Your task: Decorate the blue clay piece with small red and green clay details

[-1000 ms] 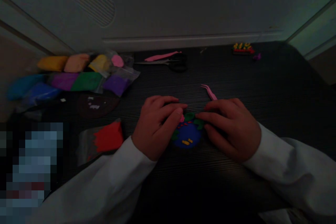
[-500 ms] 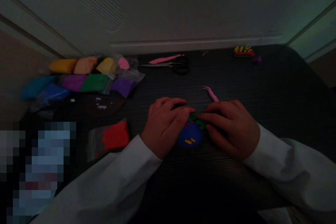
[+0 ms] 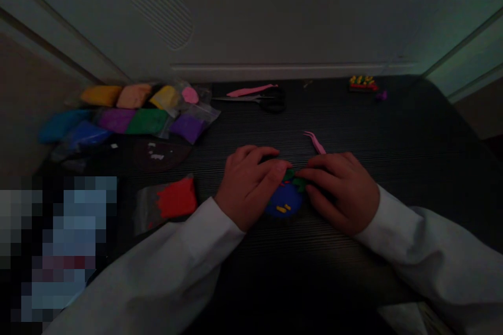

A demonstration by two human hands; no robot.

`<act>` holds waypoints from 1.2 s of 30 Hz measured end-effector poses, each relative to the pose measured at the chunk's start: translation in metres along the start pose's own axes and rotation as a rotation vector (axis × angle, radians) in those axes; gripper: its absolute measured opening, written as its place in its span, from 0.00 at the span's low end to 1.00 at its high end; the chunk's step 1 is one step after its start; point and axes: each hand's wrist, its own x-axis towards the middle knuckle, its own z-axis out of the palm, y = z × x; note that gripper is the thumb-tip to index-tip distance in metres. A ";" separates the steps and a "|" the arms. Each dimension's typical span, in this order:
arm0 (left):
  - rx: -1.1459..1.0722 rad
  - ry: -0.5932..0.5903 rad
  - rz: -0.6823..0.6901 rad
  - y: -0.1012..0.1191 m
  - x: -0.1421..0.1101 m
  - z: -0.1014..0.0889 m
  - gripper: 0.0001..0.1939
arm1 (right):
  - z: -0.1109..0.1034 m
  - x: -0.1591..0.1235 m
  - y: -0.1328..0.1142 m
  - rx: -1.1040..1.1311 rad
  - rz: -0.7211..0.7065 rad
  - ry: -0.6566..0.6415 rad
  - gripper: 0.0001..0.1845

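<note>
A round blue clay disc (image 3: 285,196) lies on the dark table between my hands. Green clay pieces (image 3: 299,185) sit along its far and right edge, with small red bits beside them and yellow bits (image 3: 282,209) near the front. My left hand (image 3: 249,186) closes over the left and far side of the disc, thumb and forefinger together at a green piece. From the right, my right hand (image 3: 341,193) pinches at the green clay on the edge. Its fingertips partly hide what they touch. Pink tweezers (image 3: 316,143) lie just beyond my right hand.
Bags of coloured clay (image 3: 147,121) cluster at the back left. An open bag of red clay (image 3: 177,199) lies left of my left arm. Black-handled scissors (image 3: 271,100) and a pink tool (image 3: 249,89) rest at the back. A small yellow-topped clay model (image 3: 362,84) stands far right.
The view has shifted slightly. Both hands keep nearly the same hold around the disc, with only a slight shift of the right hand's fingers.
</note>
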 end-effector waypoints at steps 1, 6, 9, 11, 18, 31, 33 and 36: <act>0.001 0.001 0.002 0.000 0.000 0.000 0.19 | 0.000 0.000 0.000 0.002 0.002 -0.003 0.16; 0.001 0.006 -0.002 -0.001 0.001 0.001 0.19 | 0.000 0.000 0.001 0.009 0.008 -0.018 0.16; -0.003 0.002 -0.005 -0.001 0.001 0.000 0.19 | 0.000 0.001 0.001 0.020 0.011 -0.022 0.16; -0.004 -0.002 -0.002 0.000 0.001 0.000 0.19 | 0.000 0.001 0.002 0.031 0.013 -0.021 0.16; -0.024 0.033 0.009 -0.001 -0.001 0.002 0.19 | 0.000 0.000 0.002 0.040 0.021 0.000 0.16; -0.003 -0.001 -0.001 0.000 0.000 0.000 0.20 | -0.002 0.001 -0.002 -0.056 0.003 -0.013 0.16; -0.002 -0.006 -0.001 0.001 0.000 -0.001 0.19 | -0.002 0.001 -0.002 -0.061 0.005 -0.019 0.16; -0.002 -0.006 0.003 0.002 0.000 -0.001 0.20 | -0.002 0.002 -0.002 -0.059 0.011 -0.031 0.16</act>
